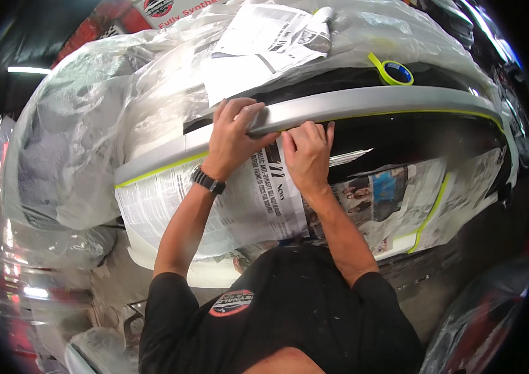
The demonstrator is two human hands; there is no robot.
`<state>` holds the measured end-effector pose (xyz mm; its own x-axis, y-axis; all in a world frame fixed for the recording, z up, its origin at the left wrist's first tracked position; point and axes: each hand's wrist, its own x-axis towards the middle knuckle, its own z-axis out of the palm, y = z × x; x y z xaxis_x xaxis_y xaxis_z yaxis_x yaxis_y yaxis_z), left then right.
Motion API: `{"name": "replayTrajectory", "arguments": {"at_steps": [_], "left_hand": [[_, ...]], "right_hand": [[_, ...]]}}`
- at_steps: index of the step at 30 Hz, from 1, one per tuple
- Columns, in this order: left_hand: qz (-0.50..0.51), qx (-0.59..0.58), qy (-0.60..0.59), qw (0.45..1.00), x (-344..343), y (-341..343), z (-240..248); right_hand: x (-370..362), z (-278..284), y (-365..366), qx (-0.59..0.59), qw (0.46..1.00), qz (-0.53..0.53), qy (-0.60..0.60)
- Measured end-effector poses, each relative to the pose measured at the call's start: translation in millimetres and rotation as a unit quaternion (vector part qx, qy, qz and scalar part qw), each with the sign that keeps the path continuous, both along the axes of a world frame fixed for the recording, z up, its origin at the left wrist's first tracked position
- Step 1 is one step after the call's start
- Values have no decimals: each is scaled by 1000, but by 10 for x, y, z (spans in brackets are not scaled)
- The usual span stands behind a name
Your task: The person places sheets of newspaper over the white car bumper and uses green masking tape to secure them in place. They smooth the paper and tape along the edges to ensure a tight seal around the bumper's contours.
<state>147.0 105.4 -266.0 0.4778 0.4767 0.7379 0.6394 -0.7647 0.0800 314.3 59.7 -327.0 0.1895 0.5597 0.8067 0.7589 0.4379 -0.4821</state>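
A silver curved trim strip (345, 103) runs across a vehicle panel, with yellow-green masking tape (171, 168) along its lower edge. My left hand (234, 134) rests over the strip, fingers apart on top and thumb stretched along the taped edge. Close to that thumb, my right hand (308, 153) presses at the same edge with curled fingers; what lies under the fingertips is hidden. Below both hands hangs a newspaper sheet (233, 209), its top edge along the tape. To the right of my right hand, the glossy black panel (389, 140) is bare.
A yellow-green tape roll (395, 73) lies beyond the strip, its end loose. Folded newspaper (264, 47) rests on clear plastic sheeting (77, 124). More newspaper (364, 193) covers the lower right, crossed by a tape strip (430, 215).
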Motion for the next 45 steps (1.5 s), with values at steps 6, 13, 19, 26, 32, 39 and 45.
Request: {"name": "replayTrajectory", "arguments": {"at_steps": [6,13,19,26,32,39,45], "left_hand": [[-45,-26,5,999,-24,73,-87],[145,-40,-4,989,-1960,-137,-335],[377,-11,-75,923,-3256,-555,-468],[535,-4,-214,818,-3381,-828,-1046],[606,-8,-196,771,-3285,-634,-1185],[623,-54,-228,746,-3304,-618,-1029],[620,-49,-227,750,-3463,-611,-1072]], "right_hand": [[410,242,-274,-2,996,78,49],[2033,160,-342,-12,994,-100,-33],[2996,333,73,-57,974,-165,-142],[3325,338,448,-112,953,-201,-195],[3315,393,584,-128,945,-209,-218],[3394,399,566,-152,940,-205,-227],[3400,366,602,-152,944,-199,-216]]}}
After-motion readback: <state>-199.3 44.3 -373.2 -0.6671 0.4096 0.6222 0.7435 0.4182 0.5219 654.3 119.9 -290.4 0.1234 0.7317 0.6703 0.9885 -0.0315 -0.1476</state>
